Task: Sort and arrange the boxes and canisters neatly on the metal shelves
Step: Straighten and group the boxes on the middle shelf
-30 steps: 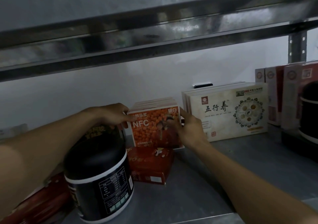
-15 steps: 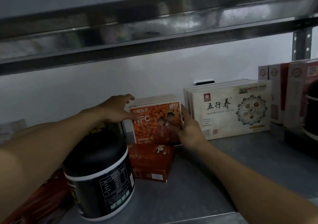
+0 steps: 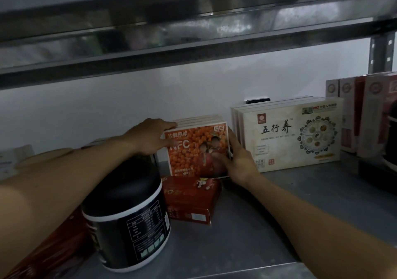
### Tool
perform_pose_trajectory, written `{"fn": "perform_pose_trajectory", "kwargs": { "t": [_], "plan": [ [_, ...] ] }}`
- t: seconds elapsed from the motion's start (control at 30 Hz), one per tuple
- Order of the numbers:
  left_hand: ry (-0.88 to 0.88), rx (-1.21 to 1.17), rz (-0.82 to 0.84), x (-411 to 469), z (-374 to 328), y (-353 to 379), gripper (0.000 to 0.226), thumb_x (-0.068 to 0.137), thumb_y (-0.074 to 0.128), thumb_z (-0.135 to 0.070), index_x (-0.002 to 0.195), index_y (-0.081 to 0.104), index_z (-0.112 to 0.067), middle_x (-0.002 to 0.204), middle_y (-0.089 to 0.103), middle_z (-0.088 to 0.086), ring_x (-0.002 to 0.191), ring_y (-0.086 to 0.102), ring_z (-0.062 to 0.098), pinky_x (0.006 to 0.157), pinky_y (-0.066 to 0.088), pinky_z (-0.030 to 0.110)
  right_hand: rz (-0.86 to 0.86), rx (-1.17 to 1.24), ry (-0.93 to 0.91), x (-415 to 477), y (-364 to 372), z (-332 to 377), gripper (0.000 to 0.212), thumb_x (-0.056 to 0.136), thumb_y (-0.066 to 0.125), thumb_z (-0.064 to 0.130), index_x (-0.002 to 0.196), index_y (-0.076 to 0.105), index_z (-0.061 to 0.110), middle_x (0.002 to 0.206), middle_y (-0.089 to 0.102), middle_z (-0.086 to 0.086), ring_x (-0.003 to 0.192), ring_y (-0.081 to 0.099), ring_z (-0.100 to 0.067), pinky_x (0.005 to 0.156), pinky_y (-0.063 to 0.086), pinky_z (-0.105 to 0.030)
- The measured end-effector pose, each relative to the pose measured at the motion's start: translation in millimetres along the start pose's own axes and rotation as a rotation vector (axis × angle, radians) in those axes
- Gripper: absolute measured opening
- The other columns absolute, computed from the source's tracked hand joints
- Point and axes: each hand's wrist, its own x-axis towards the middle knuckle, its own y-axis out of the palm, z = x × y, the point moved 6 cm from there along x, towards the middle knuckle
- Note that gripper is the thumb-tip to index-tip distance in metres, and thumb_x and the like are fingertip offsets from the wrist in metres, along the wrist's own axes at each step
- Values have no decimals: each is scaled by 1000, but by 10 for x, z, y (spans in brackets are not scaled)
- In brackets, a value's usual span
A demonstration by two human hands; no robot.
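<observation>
Holds the orange boxes (image 3: 193, 150) between both hands at the back of the metal shelf (image 3: 279, 210), close to the white wall (image 3: 107, 111). Has the stack upright, several alike one behind another, front face toward camera, "NFC" printed on it.

Clamps left hand (image 3: 148, 138) on the stack's top-left corner: fingers laid over the top edges, thumb across the front face. Clamps right hand (image 3: 238, 162) on the stack's right side: fingers straight up along the right edge, thumb pressed on the front face.

Just right of the stack: cream boxes (image 3: 290, 137), upright row, larger, black characters and a round emblem on the front. Cannot tell whether touching the orange stack; right-hand fingers in between.

Further right: red-and-white boxes (image 3: 352, 115), upright, narrow faces forward. At the frame's right edge: dark canister (image 3: 390, 141), mostly cut off.

In front of the stack, at its foot: red box (image 3: 191, 201), lying flat, slightly skewed.

Front left: black canister (image 3: 126, 225), upright, white bands, label panel facing right, under the left forearm, just beside the red box.

Lower-left corner: red package (image 3: 43, 248), blurred, partly hidden.

Overhead: upper shelf (image 3: 193, 32), shiny metal, perforated post (image 3: 380, 53) at right.
</observation>
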Motion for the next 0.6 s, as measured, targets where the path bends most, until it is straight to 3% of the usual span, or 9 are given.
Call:
{"fn": "perform_pose_trajectory", "kwargs": {
  "t": [0.13,0.4,0.6],
  "plan": [
    [-2,-2,-30,-27,-41,-24,64,92,59,-46,148,37,-26,138,52,2,110,52,15,99,43,30,-3,-11,-6,4,2,-3,79,95,64,28,156,15,32,137,58,-3,122,57,-25,99,46,-32],
    [-1,-17,-52,-37,-44,-37,65,90,61,-46,148,38,-26,139,52,1,110,51,14,98,42,28,-7,2,-29,-12,-5,63,75,96,62,20,154,17,30,135,57,-3,111,51,-10,93,41,-21],
    [5,-20,-60,-31,-52,-39,65,90,62,-45,147,39,-24,139,53,2,107,50,13,97,42,27,-5,-15,-24,9,2,28,74,97,61,22,155,16,29,138,57,-5,122,56,-24,94,40,-23]
  ]
}}
